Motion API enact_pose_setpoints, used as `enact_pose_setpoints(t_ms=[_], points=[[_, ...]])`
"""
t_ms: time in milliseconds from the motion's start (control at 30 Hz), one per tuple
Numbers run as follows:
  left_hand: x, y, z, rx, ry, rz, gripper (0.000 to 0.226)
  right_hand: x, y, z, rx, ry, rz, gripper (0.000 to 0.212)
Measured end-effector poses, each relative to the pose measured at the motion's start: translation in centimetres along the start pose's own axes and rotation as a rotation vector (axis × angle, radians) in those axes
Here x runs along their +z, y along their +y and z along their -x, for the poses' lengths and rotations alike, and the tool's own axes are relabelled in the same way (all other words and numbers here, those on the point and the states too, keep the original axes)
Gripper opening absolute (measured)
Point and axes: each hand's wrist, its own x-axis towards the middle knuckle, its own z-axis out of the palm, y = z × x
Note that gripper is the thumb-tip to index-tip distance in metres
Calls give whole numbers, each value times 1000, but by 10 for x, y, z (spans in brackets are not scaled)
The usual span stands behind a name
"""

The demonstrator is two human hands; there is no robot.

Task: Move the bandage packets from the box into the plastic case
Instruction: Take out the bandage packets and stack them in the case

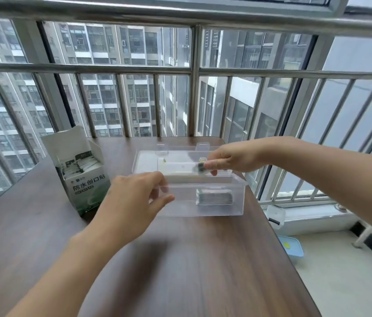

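Observation:
A white and green bandage box (82,179) stands open at the left of the wooden table (180,259), with several packets (81,167) upright inside. To its right sits the clear plastic case (203,209), lid (153,156) tipped back. A stack of packets (214,197) lies in the case's right end. My left hand (134,200) grips the case's front left rim. My right hand (230,160) hovers over the case's right side, pinching a few bandage packets (201,168) between thumb and fingers.
A metal railing (194,72) and window run behind the table's far edge. On the floor at the right lie a blue lidded container (291,248) and a white plastic jug (276,216) by the sill.

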Motion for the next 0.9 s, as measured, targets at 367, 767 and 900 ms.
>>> enact_pose_setpoints(t_ms=[367, 767, 900], points=[[18, 4, 30, 15, 184, -50, 16, 25, -8, 0, -26, 8, 326, 33], [2, 26, 25, -114, -101, -362, 65, 39, 1, 5, -258, 179, 582, 41], [-3, 51, -3, -158, -410, -478, 72, 44, -1, 6, -253, 193, 563, 35]])
